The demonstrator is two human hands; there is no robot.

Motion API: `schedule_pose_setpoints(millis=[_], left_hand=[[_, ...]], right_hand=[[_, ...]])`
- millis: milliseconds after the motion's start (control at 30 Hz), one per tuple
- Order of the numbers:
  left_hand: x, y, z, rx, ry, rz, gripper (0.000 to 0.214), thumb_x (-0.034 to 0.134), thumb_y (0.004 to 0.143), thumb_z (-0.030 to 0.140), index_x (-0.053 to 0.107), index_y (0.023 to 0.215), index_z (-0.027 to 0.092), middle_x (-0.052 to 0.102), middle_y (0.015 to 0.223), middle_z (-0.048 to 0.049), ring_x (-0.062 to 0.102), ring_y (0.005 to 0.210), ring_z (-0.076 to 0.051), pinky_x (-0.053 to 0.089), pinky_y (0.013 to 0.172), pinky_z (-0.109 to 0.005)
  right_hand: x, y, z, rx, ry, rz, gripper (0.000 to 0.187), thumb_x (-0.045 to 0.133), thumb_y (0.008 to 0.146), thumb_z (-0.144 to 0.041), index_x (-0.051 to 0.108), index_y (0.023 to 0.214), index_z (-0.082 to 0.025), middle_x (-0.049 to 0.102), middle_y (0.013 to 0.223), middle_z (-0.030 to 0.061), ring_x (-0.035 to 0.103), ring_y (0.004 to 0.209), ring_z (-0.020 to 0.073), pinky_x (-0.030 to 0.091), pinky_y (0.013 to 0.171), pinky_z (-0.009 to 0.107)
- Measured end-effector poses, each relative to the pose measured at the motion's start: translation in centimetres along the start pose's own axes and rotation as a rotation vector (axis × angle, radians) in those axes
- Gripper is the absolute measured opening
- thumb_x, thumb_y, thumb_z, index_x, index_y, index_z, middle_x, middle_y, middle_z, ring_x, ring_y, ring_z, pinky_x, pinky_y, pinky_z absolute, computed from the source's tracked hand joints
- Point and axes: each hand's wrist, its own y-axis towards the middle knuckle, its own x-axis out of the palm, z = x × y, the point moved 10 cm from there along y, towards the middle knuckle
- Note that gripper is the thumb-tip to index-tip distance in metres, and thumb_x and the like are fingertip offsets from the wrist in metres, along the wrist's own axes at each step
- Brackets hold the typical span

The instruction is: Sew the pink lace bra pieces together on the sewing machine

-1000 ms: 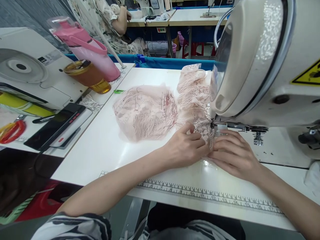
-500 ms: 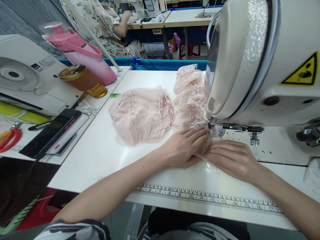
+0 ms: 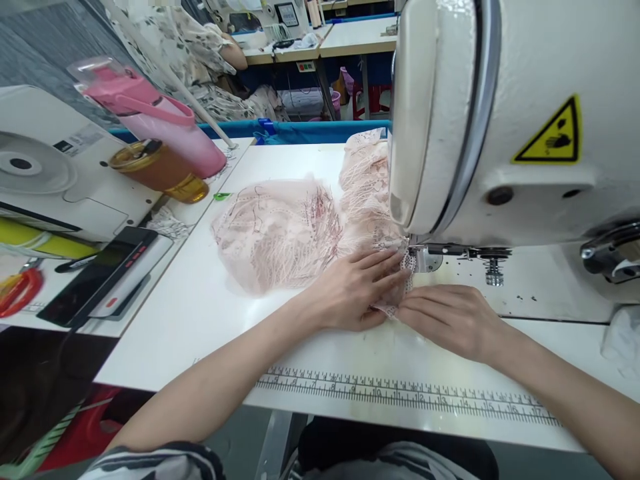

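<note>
Pale pink lace fabric (image 3: 367, 193) lies bunched on the white sewing table, its edge under the sewing machine (image 3: 430, 120) at the presser foot. My left hand (image 3: 353, 287) rests flat on this lace just left of the foot, fingers stretched out and thumb apart. In front of the foot, my right hand (image 3: 445, 317) is closed, its fingertips pinching the lace's near edge; the fingertips are partly hidden. A rounded heap of the same pink lace with red threads (image 3: 277, 233) sits to the left, touching the bunched part.
At the left stand a pink bottle (image 3: 165, 127), an amber cup (image 3: 160, 170), a black device (image 3: 97, 277) and red-handled scissors (image 3: 20, 293). A printed ruler (image 3: 400, 393) runs along the front edge. Another person's sleeve (image 3: 200, 47) shows at the back.
The whole view has shifted, so the machine appears farther left. The lace edge at the foot is slightly shorter toward me, and both hands stay close beside it.
</note>
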Motion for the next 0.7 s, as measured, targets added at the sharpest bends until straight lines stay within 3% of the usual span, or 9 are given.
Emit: schedule_pose_setpoints(millis=[700], left_hand=[[0.14,0.44,0.09,-0.049,0.107,0.006,0.057,0.044,0.091,0.043,0.044,0.141,0.014,0.051,0.139,-0.0107,0.043,0.133,-0.027,0.030,0.113,-0.042]], right_hand=[[-0.09,-0.16,0.56,0.025,-0.030,-0.003,0.015,0.058,0.082,-0.001,0.064,0.083,-0.014,0.071,0.080,0.0001,0.066,0.078,0.0131,0.057,0.072,0.027]])
